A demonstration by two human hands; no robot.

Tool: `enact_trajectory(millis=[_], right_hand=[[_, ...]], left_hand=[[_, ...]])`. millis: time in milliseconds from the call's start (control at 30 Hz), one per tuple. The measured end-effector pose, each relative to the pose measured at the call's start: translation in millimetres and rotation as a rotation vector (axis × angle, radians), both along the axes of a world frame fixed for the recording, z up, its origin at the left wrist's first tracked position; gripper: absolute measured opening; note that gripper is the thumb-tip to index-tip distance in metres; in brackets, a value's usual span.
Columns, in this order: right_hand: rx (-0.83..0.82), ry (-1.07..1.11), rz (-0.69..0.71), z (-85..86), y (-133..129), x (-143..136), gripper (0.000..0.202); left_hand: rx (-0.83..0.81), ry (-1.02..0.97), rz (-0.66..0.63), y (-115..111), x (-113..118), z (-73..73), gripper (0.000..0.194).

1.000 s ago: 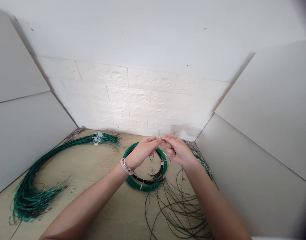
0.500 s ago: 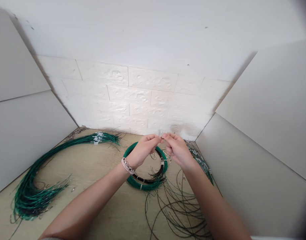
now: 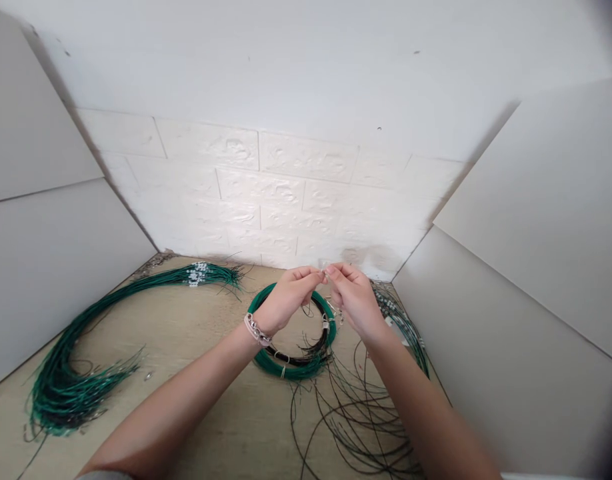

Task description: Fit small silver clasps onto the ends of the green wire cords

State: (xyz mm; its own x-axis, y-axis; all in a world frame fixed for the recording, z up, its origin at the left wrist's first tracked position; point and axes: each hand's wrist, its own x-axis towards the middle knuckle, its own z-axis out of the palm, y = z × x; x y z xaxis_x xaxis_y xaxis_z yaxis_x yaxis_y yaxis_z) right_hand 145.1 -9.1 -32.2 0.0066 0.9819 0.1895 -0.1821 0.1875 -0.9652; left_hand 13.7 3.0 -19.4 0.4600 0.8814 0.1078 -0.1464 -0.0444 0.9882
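My left hand (image 3: 291, 300) and my right hand (image 3: 353, 297) meet fingertip to fingertip above the far part of the table. Each pinches with thumb and forefinger; whatever small piece sits between the tips is too tiny to make out. Below them lies a coil of green and black wire (image 3: 286, 369), tied in places with light bands and partly covered by my left hand. A bracelet (image 3: 257, 331) circles my left wrist. Under my right forearm, loose dark wires (image 3: 341, 427) spread in wide loops.
A long bundle of green wires (image 3: 61, 373) with white pieces (image 3: 197, 274) near one end curves along the left. Another bundle (image 3: 409, 325) runs beside the right panel (image 3: 496, 360). A white brick-pattern wall (image 3: 281, 193) stands behind, a panel (image 3: 61, 267) at left.
Both hands stay pinched together in nearly the same place, the fingertips shifting very slightly. The whole view has moved a little.
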Motion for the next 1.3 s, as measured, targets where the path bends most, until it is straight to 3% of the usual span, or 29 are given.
enact_trajectory(millis=[333,733,1033,1300], right_hand=[[0.050,-0.205,-0.082,6.3,0,5,0.021],[-0.131,0.003,0.160,10.5,-5,5,0.028],[-0.129,0.002,0.100,10.9,-5,4,0.030],[-0.110,0.031,0.037,10.4,-5,0,0.030]], left_hand=[[-0.039,0.036,-0.013,1,0,-1.0,0.022],[-0.102,-0.098,-0.104,2,0,-6.1,0.022],[-0.084,-0.119,-0.101,5,0,-6.2,0.029],[-0.131,-0.166,-0.177,6,-2,-4.8,0.028]])
